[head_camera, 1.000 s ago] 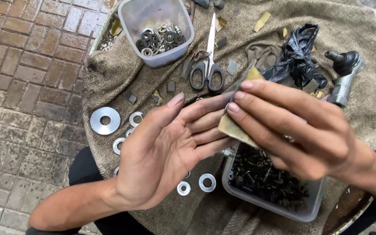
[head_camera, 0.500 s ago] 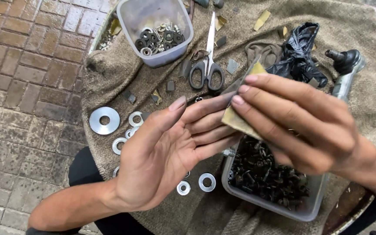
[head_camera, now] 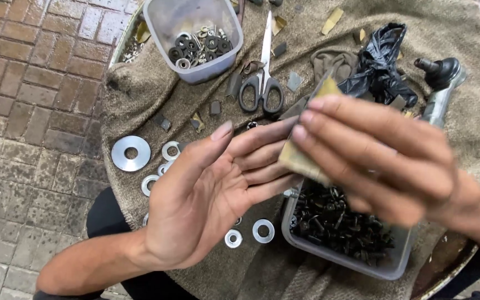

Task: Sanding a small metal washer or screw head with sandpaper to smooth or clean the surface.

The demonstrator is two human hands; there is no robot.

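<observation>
Far left, clear tub [head_camera: 162, 22] of washers. Right hand [head_camera: 384, 161] pinching tan, worn strip [head_camera: 301, 158] against open, flat left hand [head_camera: 206, 194].

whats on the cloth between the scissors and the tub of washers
In the head view, small dark and tan scrap pieces lie on the cloth between the scissors and the tub of washers.

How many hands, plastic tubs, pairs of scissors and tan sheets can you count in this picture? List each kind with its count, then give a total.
hands: 2 (left hand, right hand)
plastic tubs: 2 (washer tub, screw tub)
scissors: 1
tan sheet: 1, pinched in the right hand
total: 6
</observation>
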